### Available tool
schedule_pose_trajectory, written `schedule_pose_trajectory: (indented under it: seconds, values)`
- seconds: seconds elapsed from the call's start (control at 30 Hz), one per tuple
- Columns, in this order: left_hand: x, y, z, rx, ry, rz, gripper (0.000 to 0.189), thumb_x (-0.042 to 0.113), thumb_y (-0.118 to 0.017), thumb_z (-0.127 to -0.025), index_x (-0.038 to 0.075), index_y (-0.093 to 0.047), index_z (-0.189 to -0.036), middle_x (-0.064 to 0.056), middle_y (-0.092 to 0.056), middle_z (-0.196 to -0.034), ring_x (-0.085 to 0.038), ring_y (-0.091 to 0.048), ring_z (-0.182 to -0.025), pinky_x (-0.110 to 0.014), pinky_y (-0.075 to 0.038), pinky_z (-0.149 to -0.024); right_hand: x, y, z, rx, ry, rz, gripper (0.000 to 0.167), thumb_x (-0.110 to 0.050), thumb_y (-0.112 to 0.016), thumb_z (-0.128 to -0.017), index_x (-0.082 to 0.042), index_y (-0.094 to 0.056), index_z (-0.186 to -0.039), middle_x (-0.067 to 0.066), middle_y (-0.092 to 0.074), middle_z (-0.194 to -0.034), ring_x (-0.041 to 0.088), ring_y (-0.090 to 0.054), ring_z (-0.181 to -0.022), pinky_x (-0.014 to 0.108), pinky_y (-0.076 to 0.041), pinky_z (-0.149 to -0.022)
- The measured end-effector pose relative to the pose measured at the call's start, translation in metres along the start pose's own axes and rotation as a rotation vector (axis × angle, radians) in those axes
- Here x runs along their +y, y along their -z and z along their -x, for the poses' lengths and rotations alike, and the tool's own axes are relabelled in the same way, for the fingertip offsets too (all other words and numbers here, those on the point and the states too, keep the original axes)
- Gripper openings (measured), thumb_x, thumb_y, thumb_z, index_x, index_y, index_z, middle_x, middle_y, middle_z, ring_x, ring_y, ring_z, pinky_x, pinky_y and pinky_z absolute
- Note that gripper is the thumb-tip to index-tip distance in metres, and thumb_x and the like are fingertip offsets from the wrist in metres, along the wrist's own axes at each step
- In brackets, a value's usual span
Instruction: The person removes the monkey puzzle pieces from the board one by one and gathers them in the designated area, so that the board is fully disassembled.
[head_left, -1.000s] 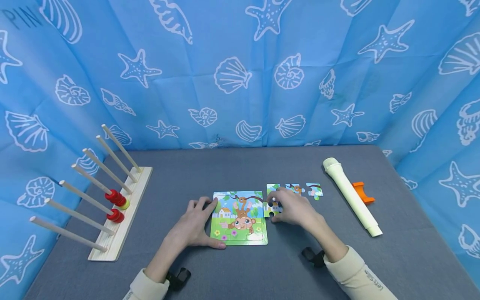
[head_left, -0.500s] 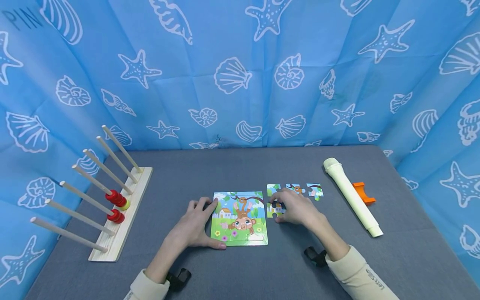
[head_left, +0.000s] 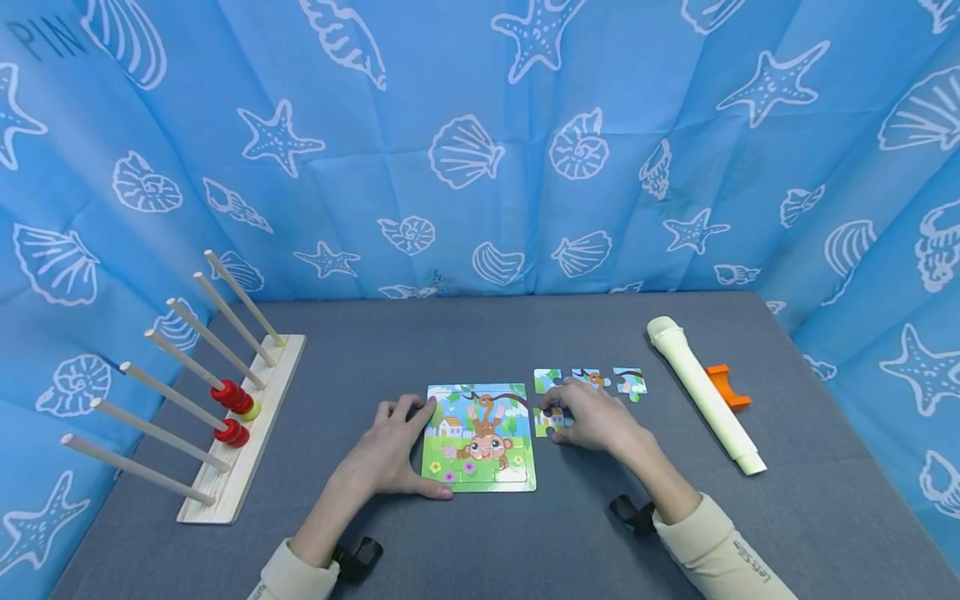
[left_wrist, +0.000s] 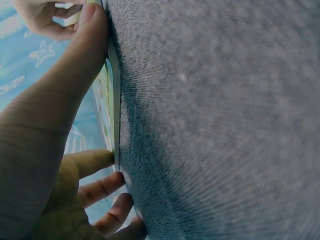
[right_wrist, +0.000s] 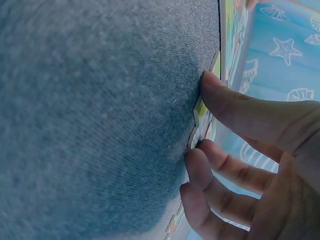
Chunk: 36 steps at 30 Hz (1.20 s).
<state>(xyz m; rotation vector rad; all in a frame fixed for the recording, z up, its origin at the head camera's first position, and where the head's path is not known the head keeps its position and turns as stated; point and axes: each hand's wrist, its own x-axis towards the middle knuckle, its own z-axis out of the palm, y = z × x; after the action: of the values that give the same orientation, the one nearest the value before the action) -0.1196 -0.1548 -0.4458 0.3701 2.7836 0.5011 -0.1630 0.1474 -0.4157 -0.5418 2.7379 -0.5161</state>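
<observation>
A square jigsaw puzzle [head_left: 480, 437] with a hanging monkey picture lies flat on the dark cloth. My left hand [head_left: 386, 450] holds it by the left side, thumb at the lower left corner and index fingertip near the upper left. Just right of the puzzle, my right hand [head_left: 596, 414] pinches a loose jigsaw piece [head_left: 542, 423] with a small house on it, between thumb and fingers, at table level. Part of that piece is covered by the fingers. Behind it lie more pieces: a green and blue one [head_left: 546, 379], a brown-tailed one [head_left: 584, 375] and one with a branch [head_left: 628, 378].
On the left stands a wooden peg rack [head_left: 258, 433] with tall slanting pegs, carrying red rings [head_left: 232, 432] and a yellow one. A pale toy microphone [head_left: 701, 392] and an orange curved block [head_left: 726, 387] lie at the right. A blue shell-print curtain [head_left: 480, 225] rises behind the table.
The right hand has drawn the house piece slightly right, and a narrow gap now separates it from the puzzle. The last half second shows hardly any motion. My left hand stays put.
</observation>
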Motion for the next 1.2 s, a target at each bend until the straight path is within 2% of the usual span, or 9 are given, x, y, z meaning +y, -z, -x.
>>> schedule_pose_trajectory:
  seconds: [0.17, 0.7, 1.2]
  values:
    - [-0.0001, -0.0005, -0.0002, 0.000, 0.000, -0.006, 0.129, 0.071, -0.090, -0.057, 0.014, -0.037, -0.160, -0.014, -0.039, -0.155, -0.040, -0.038, -0.136, -0.056, -0.053, -0.096, -0.0003, -0.0005, 0.0018, -0.002, -0.004, -0.010, 0.038, -0.013, -0.086, -0.082, -0.012, -0.073, -0.117, 0.006, -0.067, -0.113, 0.019, -0.060, -0.097, 0.051, -0.051, -0.081]
    - [0.0002, 0.0001, 0.0007, 0.007, -0.006, -0.002, 0.128, 0.070, -0.090, -0.057, 0.014, -0.038, -0.160, -0.014, -0.040, -0.154, -0.041, -0.039, -0.135, -0.057, -0.053, -0.096, 0.0022, -0.0011, 0.0022, -0.004, -0.002, -0.018, 0.037, -0.014, -0.086, -0.082, -0.012, -0.073, -0.116, 0.006, -0.068, -0.113, 0.019, -0.061, -0.099, 0.049, -0.052, -0.083]
    - [-0.0003, 0.0000, 0.0010, 0.007, -0.009, -0.006, 0.128, 0.071, -0.089, -0.058, 0.014, -0.037, -0.160, -0.014, -0.040, -0.153, -0.040, -0.039, -0.135, -0.055, -0.053, -0.094, -0.0006, -0.0010, 0.0059, 0.026, 0.007, -0.011, 0.038, -0.014, -0.087, -0.081, -0.013, -0.074, -0.117, 0.005, -0.069, -0.113, 0.021, -0.064, -0.103, 0.053, -0.053, -0.085]
